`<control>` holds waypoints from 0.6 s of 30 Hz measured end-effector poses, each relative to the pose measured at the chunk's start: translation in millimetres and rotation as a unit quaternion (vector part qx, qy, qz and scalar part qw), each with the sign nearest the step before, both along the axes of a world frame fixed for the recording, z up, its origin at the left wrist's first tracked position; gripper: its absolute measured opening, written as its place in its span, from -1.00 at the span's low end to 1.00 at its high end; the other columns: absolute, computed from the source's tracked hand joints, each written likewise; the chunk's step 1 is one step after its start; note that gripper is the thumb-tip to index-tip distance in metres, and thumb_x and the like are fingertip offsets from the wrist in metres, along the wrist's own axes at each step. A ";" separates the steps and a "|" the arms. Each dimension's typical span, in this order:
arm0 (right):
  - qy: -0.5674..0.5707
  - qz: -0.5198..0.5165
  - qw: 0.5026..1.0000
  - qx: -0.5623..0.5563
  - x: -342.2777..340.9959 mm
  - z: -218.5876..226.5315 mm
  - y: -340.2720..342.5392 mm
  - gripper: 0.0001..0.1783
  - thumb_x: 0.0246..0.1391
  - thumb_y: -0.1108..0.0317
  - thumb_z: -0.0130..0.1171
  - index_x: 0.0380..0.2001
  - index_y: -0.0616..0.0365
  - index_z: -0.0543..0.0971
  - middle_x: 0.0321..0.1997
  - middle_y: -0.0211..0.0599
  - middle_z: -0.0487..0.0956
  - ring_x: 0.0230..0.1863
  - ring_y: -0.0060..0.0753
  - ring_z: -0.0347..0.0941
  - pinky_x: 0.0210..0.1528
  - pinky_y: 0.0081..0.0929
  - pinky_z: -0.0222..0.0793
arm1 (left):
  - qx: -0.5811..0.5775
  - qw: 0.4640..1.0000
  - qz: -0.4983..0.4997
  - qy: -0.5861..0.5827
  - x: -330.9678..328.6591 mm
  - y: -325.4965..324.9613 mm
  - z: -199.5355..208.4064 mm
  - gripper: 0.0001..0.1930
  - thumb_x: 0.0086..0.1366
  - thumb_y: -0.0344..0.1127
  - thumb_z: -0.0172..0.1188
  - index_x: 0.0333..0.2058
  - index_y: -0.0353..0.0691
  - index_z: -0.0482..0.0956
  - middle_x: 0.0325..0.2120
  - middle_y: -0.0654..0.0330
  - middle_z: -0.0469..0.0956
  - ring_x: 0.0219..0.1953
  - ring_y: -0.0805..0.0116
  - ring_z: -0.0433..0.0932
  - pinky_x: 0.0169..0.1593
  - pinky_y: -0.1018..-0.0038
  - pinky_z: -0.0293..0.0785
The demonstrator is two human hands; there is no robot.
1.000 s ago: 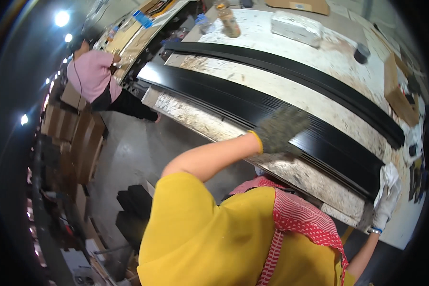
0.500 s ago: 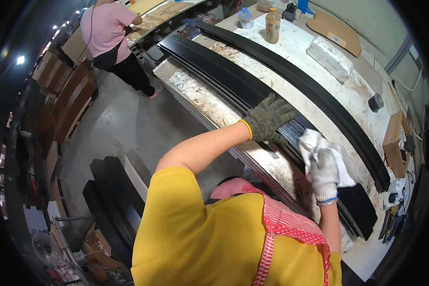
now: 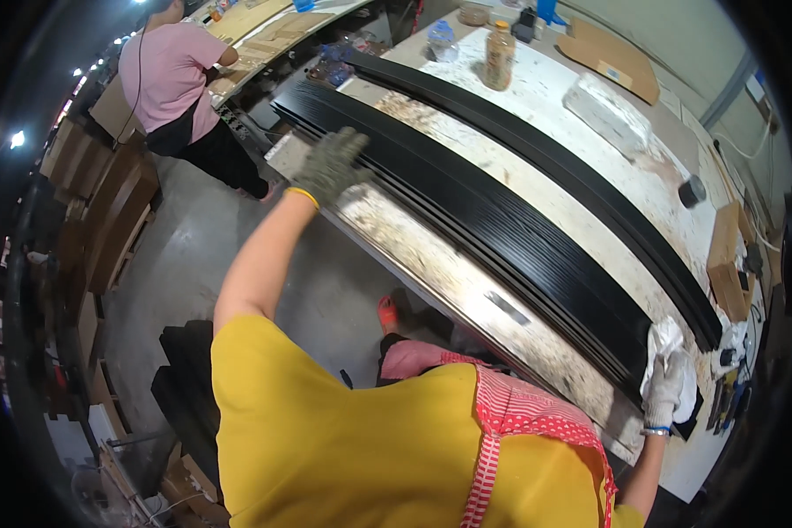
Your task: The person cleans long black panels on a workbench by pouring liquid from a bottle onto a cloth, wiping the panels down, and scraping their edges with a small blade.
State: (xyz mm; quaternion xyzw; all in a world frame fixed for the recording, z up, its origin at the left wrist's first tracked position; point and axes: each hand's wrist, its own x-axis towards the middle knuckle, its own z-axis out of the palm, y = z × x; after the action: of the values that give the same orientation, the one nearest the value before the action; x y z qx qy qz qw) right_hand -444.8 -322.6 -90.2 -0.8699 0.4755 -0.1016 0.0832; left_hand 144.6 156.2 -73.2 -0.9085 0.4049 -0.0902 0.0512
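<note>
My left hand (image 3: 329, 167), in a dark grey-green glove with a yellow cuff, reaches to the far-left part of a stack of long black boards (image 3: 466, 202). Its fingers are stretched out over the stack's near edge, slightly blurred. At the opposite end of the top board, which has a wood-grain face, my right hand (image 3: 669, 387) wears a white glove. It is closed on a white cloth (image 3: 664, 339) pressed against the board's right end. Behind the stack runs a narrower long black board (image 3: 546, 158), touched by neither hand.
The boards lie on a stained white workbench (image 3: 466, 277). Toward its back stand a bottle (image 3: 499, 57), a plastic-wrapped block (image 3: 607, 114) and a dark round container (image 3: 693, 190). Pliers (image 3: 728, 400) and a carton (image 3: 730, 260) sit at right. Another person (image 3: 172, 79) works at a far-left table.
My left hand has moved from the board's middle to its far-left end. My right hand has carried the cloth rightward to the board's right end.
</note>
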 end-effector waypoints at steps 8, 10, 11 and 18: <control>-0.083 0.295 0.952 0.016 261.9 24.3 155.5 -0.79 0.02 0.38 0.22 -0.30 0.24 0.47 -0.33 -0.03 0.47 -0.26 0.08 0.41 -0.18 -0.20 0.35 | -0.256 0.956 -0.142 -0.023 15.6 12.9 -56.0 -0.34 0.05 0.11 0.30 0.16 0.14 0.42 0.23 0.03 0.26 0.29 -0.16 0.14 0.31 -0.04 0.10; -0.095 0.360 0.926 0.066 363.9 37.8 208.5 -0.82 0.01 0.36 0.21 -0.39 0.20 0.43 -0.40 -0.06 0.44 -0.34 0.07 0.39 -0.25 -0.17 0.35 | -0.281 0.948 -0.143 -0.041 19.6 12.9 -67.8 -0.35 0.07 0.15 0.27 0.16 0.20 0.43 0.24 0.08 0.25 0.32 -0.12 0.08 0.30 -0.04 0.09; -0.070 0.366 0.922 0.108 410.2 41.9 231.4 -0.82 0.02 0.34 0.20 -0.40 0.19 0.43 -0.38 -0.06 0.45 -0.33 0.06 0.41 -0.23 -0.16 0.36 | -0.292 0.943 -0.144 -0.063 21.8 11.7 -76.7 -0.36 0.08 0.17 0.25 0.15 0.22 0.44 0.25 0.12 0.24 0.34 -0.09 0.05 0.30 -0.03 0.09; -0.061 0.525 0.835 0.152 652.7 40.3 338.4 -0.79 0.08 0.27 0.11 -0.37 0.22 0.47 -0.40 0.00 0.47 -0.30 0.02 0.45 -0.23 -0.18 0.35 | -0.375 0.909 -0.164 -0.075 29.0 7.4 -106.2 -0.36 0.17 0.30 0.09 0.20 0.28 0.37 0.30 0.13 0.12 0.37 -0.06 -0.01 0.31 -0.11 -0.04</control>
State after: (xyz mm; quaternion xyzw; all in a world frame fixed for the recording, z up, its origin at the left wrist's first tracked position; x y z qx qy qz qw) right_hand 207.9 15.7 -49.9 -0.9573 -0.0496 -0.0219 0.2840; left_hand 173.6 163.6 -179.4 -0.7719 0.4799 -0.3103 -0.2786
